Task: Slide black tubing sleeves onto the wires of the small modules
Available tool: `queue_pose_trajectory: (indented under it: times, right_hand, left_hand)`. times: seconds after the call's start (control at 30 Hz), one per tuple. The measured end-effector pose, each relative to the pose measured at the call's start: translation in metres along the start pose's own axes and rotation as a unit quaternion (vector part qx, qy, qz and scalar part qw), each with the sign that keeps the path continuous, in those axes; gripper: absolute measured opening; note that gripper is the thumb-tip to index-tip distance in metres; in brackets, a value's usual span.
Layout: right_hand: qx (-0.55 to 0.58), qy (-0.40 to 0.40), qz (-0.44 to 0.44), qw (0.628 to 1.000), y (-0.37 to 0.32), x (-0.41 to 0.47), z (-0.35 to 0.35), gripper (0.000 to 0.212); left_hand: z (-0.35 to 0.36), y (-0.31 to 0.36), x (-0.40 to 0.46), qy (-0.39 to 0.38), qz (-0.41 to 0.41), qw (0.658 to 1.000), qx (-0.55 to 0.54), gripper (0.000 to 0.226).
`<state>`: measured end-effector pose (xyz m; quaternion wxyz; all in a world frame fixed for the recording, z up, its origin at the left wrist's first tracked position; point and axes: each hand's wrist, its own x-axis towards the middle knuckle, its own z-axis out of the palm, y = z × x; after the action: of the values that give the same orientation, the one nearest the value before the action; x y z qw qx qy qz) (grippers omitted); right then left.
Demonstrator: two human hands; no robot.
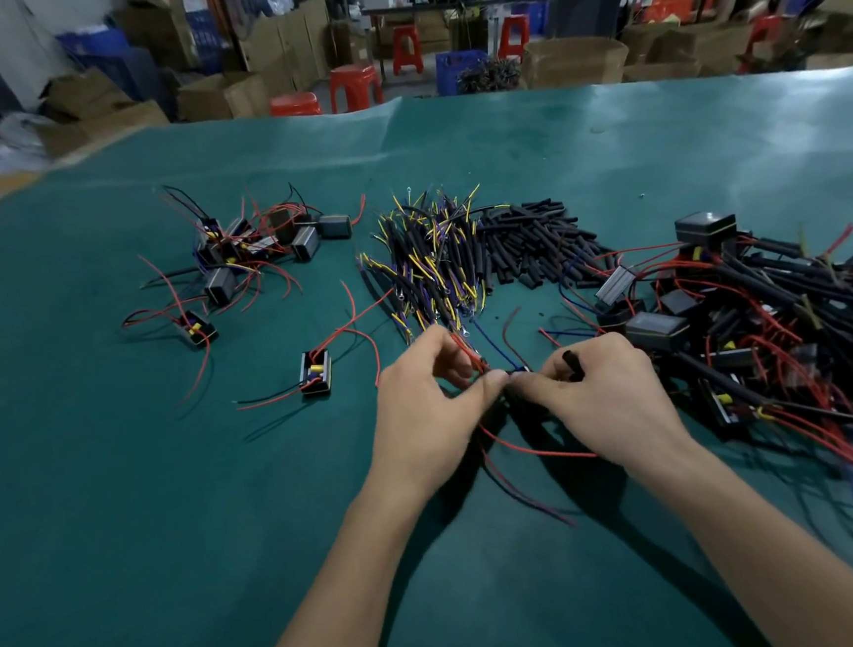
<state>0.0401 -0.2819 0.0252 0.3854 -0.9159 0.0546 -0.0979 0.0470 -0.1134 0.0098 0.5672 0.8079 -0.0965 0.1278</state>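
two hands (431,400) (600,390) pinch wires above green mat (120,505), red stools (352,87) behind.

Dim, cool light overhead; pale glare on the desk (708,144) far right. Soft shadows under both forearms. Edges bow and smear, the right pile (801,331) and back room blurred.

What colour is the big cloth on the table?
Dark teal green table cloth, best seen in the head view.
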Motion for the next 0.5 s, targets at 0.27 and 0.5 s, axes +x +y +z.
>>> queue_pose_trajectory:
  times: [0.27, 0.5]
  right_hand:
    - [0.089, 0.013, -0.018, 0.996, 0.011, 0.010, -0.006, 0.026]
    - [0.079, -0.080, -0.121, 0.986, 0.010, 0.008, -0.003, 0.012]
  left_hand:
    - [0.010, -0.011, 0.003, 0.057, -0.005, 0.997, -0.060, 0.021]
    - [0.009, -0.015, 0.002, 0.088, 0.026, 0.995, -0.032, 0.027]
